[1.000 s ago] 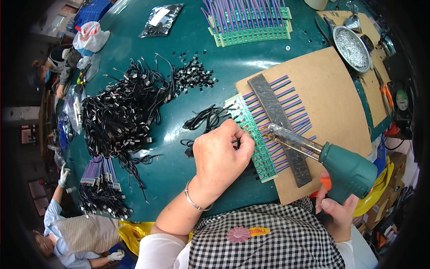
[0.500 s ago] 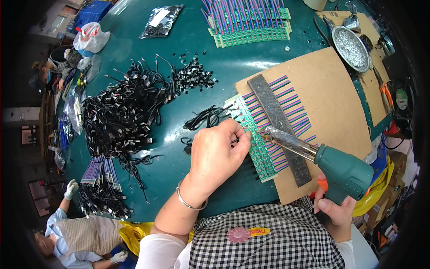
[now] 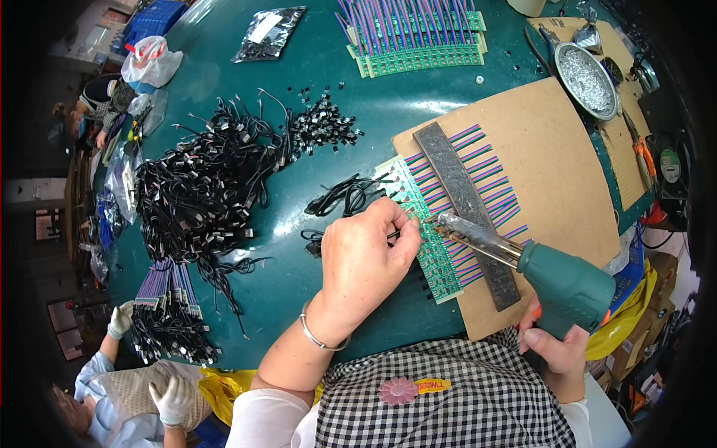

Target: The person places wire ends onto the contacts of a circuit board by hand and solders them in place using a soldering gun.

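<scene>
My left hand (image 3: 366, 250) is closed in a pinch at the left edge of a green circuit board panel (image 3: 435, 257). A black cable (image 3: 312, 237) runs under this hand to its fingertips, which mostly hide its end. My right hand (image 3: 556, 347) grips a green soldering gun (image 3: 567, 287), a finger by its orange trigger. The gun's metal nose points left, its tip at the panel just beside my left fingertips. Rows of coloured wires lead right from the panel beneath a dark flat bar (image 3: 467, 216), which lies on a brown board (image 3: 553, 187). More black cables (image 3: 347, 196) lie by the panel's upper part.
On the green table lie a big heap of black cables (image 3: 198, 187), small black parts (image 3: 325, 123) and a plastic bag (image 3: 269, 36). Wired green panels (image 3: 418, 56) sit at the back. A metal bowl (image 3: 586, 81) stands far right. A gloved co-worker (image 3: 142, 396) is at lower left.
The soldering gun and my right hand have shifted slightly left, the tip nearer my left fingers. My left hand has barely moved. The co-worker's gloved hand has risen.
</scene>
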{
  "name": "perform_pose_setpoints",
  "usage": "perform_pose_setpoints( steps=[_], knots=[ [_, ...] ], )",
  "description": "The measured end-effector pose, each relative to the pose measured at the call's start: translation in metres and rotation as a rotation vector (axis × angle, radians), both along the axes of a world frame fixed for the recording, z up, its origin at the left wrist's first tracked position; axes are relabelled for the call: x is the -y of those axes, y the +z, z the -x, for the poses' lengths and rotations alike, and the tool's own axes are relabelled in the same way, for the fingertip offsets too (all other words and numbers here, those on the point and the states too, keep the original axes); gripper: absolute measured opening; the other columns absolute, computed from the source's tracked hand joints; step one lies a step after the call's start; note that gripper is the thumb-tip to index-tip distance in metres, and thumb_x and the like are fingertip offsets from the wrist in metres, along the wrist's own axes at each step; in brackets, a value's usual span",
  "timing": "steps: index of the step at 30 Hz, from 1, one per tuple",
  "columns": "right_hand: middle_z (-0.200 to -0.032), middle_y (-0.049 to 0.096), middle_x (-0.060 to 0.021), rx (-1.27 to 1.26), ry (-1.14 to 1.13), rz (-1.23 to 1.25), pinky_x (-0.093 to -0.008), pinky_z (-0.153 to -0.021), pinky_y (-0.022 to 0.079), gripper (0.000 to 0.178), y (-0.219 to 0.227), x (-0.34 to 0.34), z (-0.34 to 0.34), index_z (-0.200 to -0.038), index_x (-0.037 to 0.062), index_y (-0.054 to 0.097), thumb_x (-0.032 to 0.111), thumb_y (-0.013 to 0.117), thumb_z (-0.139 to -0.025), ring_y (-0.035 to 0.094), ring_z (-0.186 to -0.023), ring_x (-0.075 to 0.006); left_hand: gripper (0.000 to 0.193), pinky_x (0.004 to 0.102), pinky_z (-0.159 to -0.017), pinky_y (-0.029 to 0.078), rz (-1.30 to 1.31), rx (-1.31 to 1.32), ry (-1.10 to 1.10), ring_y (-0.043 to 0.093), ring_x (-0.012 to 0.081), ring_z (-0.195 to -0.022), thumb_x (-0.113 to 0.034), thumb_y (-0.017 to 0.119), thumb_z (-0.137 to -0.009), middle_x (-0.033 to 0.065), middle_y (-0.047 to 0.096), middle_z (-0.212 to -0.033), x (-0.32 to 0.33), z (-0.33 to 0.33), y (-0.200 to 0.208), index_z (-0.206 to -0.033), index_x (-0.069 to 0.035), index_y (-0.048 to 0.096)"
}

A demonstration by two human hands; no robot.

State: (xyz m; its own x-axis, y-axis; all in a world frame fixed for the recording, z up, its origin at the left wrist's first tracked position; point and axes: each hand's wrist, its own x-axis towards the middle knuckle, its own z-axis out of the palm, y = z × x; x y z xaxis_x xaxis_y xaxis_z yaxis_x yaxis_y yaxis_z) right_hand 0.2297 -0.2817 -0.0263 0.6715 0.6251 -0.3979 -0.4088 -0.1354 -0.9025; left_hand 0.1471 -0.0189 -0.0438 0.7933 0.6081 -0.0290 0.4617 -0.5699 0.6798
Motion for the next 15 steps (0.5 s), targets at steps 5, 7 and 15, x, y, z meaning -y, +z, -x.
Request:
perform_pose_setpoints(
  steps=[5,7,15],
  knots=[
    [-0.097,0.053,-0.0150,0.165,0.205,-0.053,-0.0261,-0.044,0.049,0.050,-0.018,0.017,-0.003,-0.111,-0.0057,0.047,0.006,0.071,-0.069,0.056,-0.058,-0.0176,0.013,0.0336,-0.045,0.046,-0.048,0.031,0.008,0.062,0.0237,-0.048,-0.013,0.067,-0.076,0.0080,0.059,-0.053,0.004,0.000,0.000,-0.068,-0.006,0.059],
    [-0.100,0.053,-0.0156,0.073,0.041,-0.013,-0.0258,-0.042,0.048,0.054,0.004,-0.004,0.002,-0.113,-0.0061,0.045,0.007,0.072,-0.069,0.057,-0.057,-0.0180,0.012,0.0333,-0.045,0.046,-0.041,0.028,0.009,0.062,0.0236,-0.048,-0.012,0.067,-0.076,0.0077,0.060,-0.053,0.003,0.000,-0.002,-0.069,-0.006,0.059],
    [-0.108,0.056,-0.0199,-0.008,-0.102,-0.077,-0.0274,-0.050,0.052,0.060,0.012,-0.007,-0.007,-0.121,-0.0116,0.043,0.004,0.071,-0.070,0.058,-0.061,-0.0171,0.013,0.0289,-0.043,0.040,-0.061,0.069,0.019,0.051,0.0154,-0.044,-0.009,0.067,-0.076,0.0053,0.054,-0.050,0.004,-0.002,-0.004,-0.068,-0.004,0.058]
  ],
)
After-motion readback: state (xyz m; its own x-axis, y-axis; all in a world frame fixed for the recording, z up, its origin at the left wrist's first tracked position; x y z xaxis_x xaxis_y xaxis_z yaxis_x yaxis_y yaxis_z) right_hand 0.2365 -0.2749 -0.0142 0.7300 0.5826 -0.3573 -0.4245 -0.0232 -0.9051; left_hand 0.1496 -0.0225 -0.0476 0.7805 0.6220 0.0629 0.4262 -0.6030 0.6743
